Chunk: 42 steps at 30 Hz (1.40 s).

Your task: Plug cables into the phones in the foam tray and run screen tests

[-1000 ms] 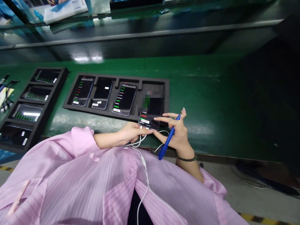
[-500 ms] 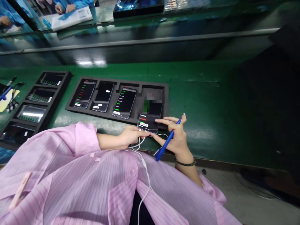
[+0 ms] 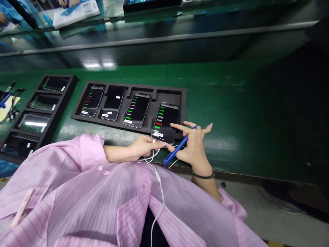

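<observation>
A smartphone (image 3: 166, 121) with lines of green, white and red text rests its upper part in the right compartment of a black foam tray (image 3: 183, 103). Its lower end juts over the tray's front edge. My left hand (image 3: 144, 146) is closed on that lower end, where a white cable (image 3: 155, 151) runs down from the phone. My right hand (image 3: 194, 145) keeps a blue pen (image 3: 177, 149) tucked between its fingers. Its index fingertip is at the phone's screen, its thumb near the lower edge. Three more smartphones (image 3: 136, 110) lie in the other compartments.
A second foam tray (image 3: 55, 113) with several phones lies left. Beyond it are dark cables (image 3: 12, 106) and yellow paper (image 3: 10, 101). A metal rail (image 3: 154, 39) crosses behind the green table (image 3: 231, 120). At the far upper left, a co-worker's hands (image 3: 69, 2) show by a white packet (image 3: 77, 14).
My right index finger has shifted slightly up the screen, and the pen has tilted flatter in that hand. My left hand stays at the phone's lower end. The view shifts slightly.
</observation>
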### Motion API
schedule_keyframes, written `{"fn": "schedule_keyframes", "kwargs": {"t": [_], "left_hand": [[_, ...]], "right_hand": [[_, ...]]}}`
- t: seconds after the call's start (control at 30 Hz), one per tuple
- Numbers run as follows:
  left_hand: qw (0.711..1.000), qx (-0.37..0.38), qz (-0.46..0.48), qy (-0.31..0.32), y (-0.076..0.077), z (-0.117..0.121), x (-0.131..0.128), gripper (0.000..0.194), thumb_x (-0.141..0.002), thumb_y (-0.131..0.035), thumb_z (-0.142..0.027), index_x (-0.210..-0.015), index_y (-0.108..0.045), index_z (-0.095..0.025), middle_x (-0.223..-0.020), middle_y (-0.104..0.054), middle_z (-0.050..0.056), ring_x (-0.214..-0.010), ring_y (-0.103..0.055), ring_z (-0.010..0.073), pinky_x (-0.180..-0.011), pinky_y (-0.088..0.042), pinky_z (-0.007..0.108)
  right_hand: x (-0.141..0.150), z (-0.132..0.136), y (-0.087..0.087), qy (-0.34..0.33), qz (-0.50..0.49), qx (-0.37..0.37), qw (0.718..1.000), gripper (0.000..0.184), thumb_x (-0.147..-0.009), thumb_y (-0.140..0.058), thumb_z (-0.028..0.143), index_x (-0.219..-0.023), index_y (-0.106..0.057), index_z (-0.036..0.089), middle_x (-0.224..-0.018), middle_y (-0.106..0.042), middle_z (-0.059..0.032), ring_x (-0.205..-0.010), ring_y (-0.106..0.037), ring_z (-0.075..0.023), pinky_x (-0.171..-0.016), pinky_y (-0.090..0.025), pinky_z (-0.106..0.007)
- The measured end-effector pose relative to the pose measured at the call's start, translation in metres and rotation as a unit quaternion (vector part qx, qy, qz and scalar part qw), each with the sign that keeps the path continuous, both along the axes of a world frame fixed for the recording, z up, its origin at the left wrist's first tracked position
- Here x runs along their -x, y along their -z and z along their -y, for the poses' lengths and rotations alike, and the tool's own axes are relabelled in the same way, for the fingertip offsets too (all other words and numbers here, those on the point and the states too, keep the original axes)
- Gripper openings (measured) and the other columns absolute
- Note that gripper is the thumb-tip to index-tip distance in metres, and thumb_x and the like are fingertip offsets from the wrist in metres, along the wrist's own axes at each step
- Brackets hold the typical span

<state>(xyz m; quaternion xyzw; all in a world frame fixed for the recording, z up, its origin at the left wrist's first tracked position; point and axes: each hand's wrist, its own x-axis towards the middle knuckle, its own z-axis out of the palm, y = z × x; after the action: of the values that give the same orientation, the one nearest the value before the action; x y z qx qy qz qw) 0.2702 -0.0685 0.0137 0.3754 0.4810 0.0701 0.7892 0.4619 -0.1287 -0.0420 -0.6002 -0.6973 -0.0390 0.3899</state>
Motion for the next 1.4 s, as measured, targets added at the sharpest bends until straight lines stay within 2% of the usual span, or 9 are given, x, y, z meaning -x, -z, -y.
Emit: {"fn": "schedule_keyframes", "kwargs": {"t": [0.1,0.3,0.47,0.7,0.83,0.93,1.13,1.27,1.4], "left_hand": [[1.000,0.002,0.015,0.009,0.001,-0.001,0.000,0.042,-0.068,-0.090,-0.047,-0.068,-0.067,-0.012,-0.043,-0.038,-0.010,-0.037,-0.018,0.0014,-0.042,-0.002,0.027],[1.000,-0.010,0.010,-0.013,0.003,0.000,-0.001,0.045,-0.073,-0.087,-0.037,-0.054,-0.053,-0.015,-0.042,-0.037,-0.009,-0.035,-0.022,0.0017,-0.041,-0.005,0.027],[0.999,-0.008,-0.010,-0.031,-0.003,-0.001,-0.004,0.040,-0.075,-0.084,-0.027,-0.054,-0.053,-0.014,-0.041,-0.038,-0.008,-0.035,-0.023,0.0016,-0.042,-0.006,0.026],[1.000,0.001,0.004,-0.024,-0.001,-0.002,-0.003,0.046,-0.061,-0.093,-0.040,-0.055,-0.054,-0.014,-0.046,-0.043,-0.008,-0.038,-0.025,0.0015,-0.044,-0.007,0.026],[0.999,-0.008,0.017,-0.034,0.003,-0.001,-0.003,0.042,-0.056,-0.094,-0.039,-0.060,-0.061,-0.013,-0.052,-0.050,-0.005,-0.042,-0.030,0.0022,-0.045,-0.011,0.024],[0.999,-0.011,0.029,-0.041,0.006,0.000,-0.003,0.042,-0.054,-0.095,-0.038,-0.064,-0.063,-0.012,-0.056,-0.053,-0.005,-0.044,-0.032,0.0023,-0.046,-0.014,0.023],[0.998,-0.032,0.052,-0.005,0.008,0.001,0.000,0.054,-0.053,-0.093,-0.055,-0.067,-0.064,-0.013,-0.050,-0.043,-0.009,-0.041,-0.024,0.0011,-0.043,-0.009,0.023],[0.997,-0.051,0.052,0.024,0.008,-0.001,0.006,0.062,-0.050,-0.090,-0.067,-0.061,-0.060,-0.014,-0.046,-0.039,-0.009,-0.038,-0.024,0.0010,-0.040,-0.009,0.022],[0.995,-0.081,0.046,0.026,0.010,0.000,0.015,0.064,-0.057,-0.082,-0.075,-0.059,-0.058,-0.015,-0.039,-0.036,-0.009,-0.034,-0.024,0.0025,-0.038,-0.009,0.021]], "right_hand": [[0.001,0.000,0.000,-0.007,-0.012,0.000,1.000,0.048,-0.083,-0.064,0.044,-0.124,-0.045,0.028,-0.107,-0.072,-0.0064,-0.114,-0.060,-0.0344,-0.115,-0.002,-0.080],[0.002,0.003,-0.002,-0.041,-0.023,-0.007,0.999,0.034,-0.083,-0.068,0.039,-0.112,-0.052,0.029,-0.097,-0.074,-0.0035,-0.107,-0.065,-0.0321,-0.118,-0.004,-0.077],[0.004,0.004,-0.001,-0.039,-0.018,0.002,0.999,0.031,-0.089,-0.064,0.043,-0.115,-0.054,0.029,-0.090,-0.072,-0.0017,-0.108,-0.065,-0.0304,-0.120,-0.006,-0.075],[0.005,0.003,-0.002,-0.050,-0.029,-0.029,0.998,0.023,-0.088,-0.067,0.037,-0.107,-0.056,0.028,-0.090,-0.072,0.0009,-0.103,-0.067,-0.0282,-0.121,-0.007,-0.073],[0.005,0.003,-0.001,-0.056,-0.036,-0.036,0.997,0.026,-0.088,-0.068,0.036,-0.106,-0.052,0.029,-0.095,-0.074,0.0011,-0.105,-0.066,-0.0282,-0.120,-0.009,-0.075],[0.005,0.003,-0.002,-0.050,-0.033,-0.029,0.998,0.022,-0.087,-0.067,0.037,-0.105,-0.056,0.029,-0.089,-0.071,0.0016,-0.103,-0.066,-0.0279,-0.121,-0.008,-0.074],[0.003,0.003,-0.001,-0.047,-0.031,-0.034,0.998,0.023,-0.086,-0.067,0.034,-0.106,-0.058,0.028,-0.082,-0.068,0.0028,-0.101,-0.067,-0.0276,-0.120,-0.008,-0.074],[0.003,0.003,0.001,-0.048,-0.020,-0.033,0.998,0.021,-0.087,-0.066,0.033,-0.103,-0.054,0.027,-0.084,-0.069,0.0017,-0.103,-0.067,-0.0287,-0.119,-0.010,-0.075],[0.004,0.004,0.000,-0.031,-0.007,-0.018,0.999,0.023,-0.089,-0.063,0.039,-0.108,-0.055,0.028,-0.083,-0.067,0.0005,-0.104,-0.066,-0.0298,-0.117,-0.014,-0.077]]}}
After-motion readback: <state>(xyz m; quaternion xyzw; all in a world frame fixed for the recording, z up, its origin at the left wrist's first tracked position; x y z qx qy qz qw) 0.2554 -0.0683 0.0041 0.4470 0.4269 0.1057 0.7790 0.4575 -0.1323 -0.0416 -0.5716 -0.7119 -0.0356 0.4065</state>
